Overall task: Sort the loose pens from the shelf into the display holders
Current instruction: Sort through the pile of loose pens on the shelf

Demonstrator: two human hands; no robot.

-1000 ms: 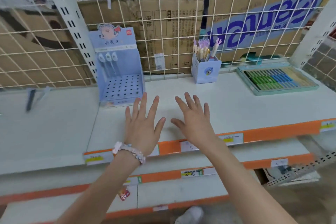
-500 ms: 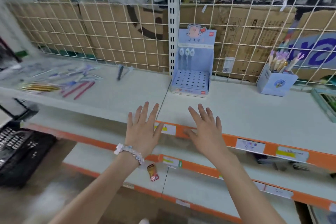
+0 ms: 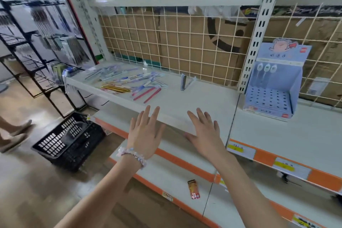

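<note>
Several loose pens (image 3: pixel 127 81) lie scattered on the left part of the white shelf (image 3: pixel 185 102): blue and white ones, a bundle of gold ones (image 3: pixel 115 88) and two red ones (image 3: pixel 148 93). A dark pen (image 3: pixel 183 82) lies apart, further right. A light blue display holder (image 3: pixel 273 87) with a perforated tray stands on the right shelf section. My left hand (image 3: pixel 146 133) and my right hand (image 3: pixel 205 133) hover in front of the shelf edge, fingers spread and straight, holding nothing.
A wire grid backs the shelf, with cardboard boxes behind it. A black plastic crate (image 3: pixel 68 140) sits on the floor at the left, near a black wire rack (image 3: pixel 37 46). Someone's feet (image 3: pixel 14 135) show at the far left. A small red packet (image 3: pixel 193 189) lies on the lower shelf.
The view has swung left, bringing the loose pens and the crate into sight; the blue pen cup and marker tray have left the frame. Both hands stay spread and empty.
</note>
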